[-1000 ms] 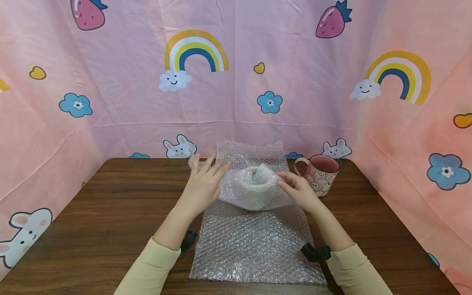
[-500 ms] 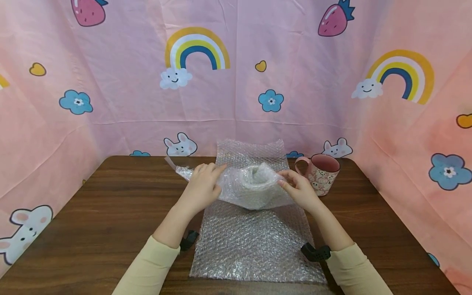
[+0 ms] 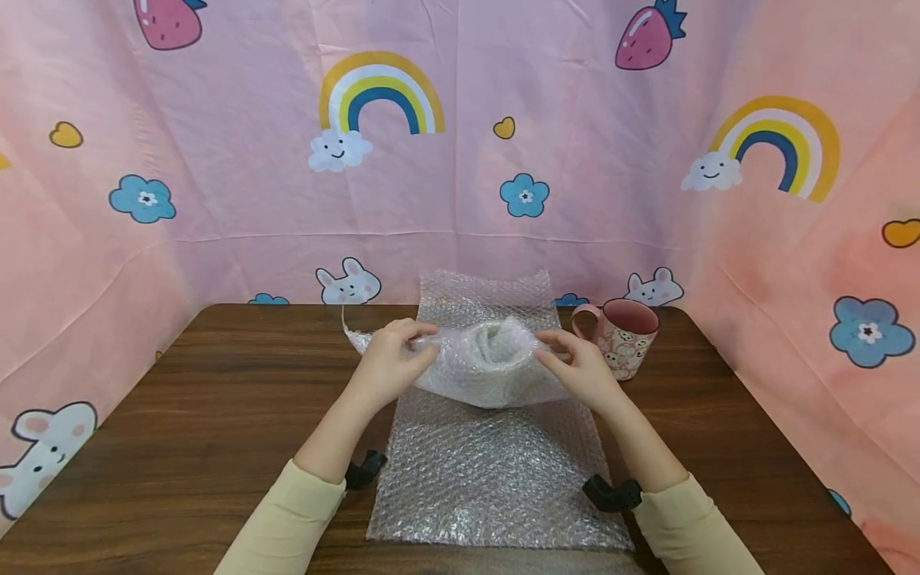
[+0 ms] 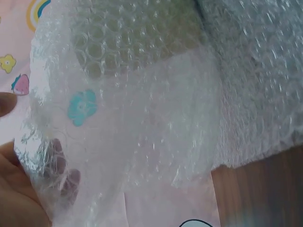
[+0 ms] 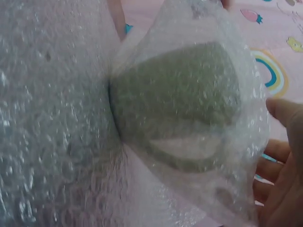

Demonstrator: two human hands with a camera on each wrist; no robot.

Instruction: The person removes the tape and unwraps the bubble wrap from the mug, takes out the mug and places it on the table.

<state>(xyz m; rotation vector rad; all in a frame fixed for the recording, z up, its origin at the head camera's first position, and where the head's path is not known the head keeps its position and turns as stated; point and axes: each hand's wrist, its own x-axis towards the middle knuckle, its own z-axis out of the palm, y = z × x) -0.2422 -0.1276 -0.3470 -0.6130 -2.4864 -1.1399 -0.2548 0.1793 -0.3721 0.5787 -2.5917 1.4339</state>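
Observation:
A pale green mug stands wrapped in bubble wrap, its handle showing through in the right wrist view. In the head view the rolled upper edge of the wrap surrounds the mug's opening. At the left, my left hand holds the loose part of the wrap, with fingers visible through the film in the left wrist view. My right hand grips the right side of the wrap near the top, thumb and fingers curved at its edge. Beneath lies a long flat bubble wrap sheet.
A pink patterned mug stands just right of the wrapped one, close to my right hand. The brown wooden table is bounded at the back and sides by a printed pink cloth. A thin strip of wrap sticks up beyond my left hand.
My left hand came down from spread fingers onto the left part of the wrap, and its fingers now curl at it. The wrap's rim has shifted slightly. My right hand stays nearly in place.

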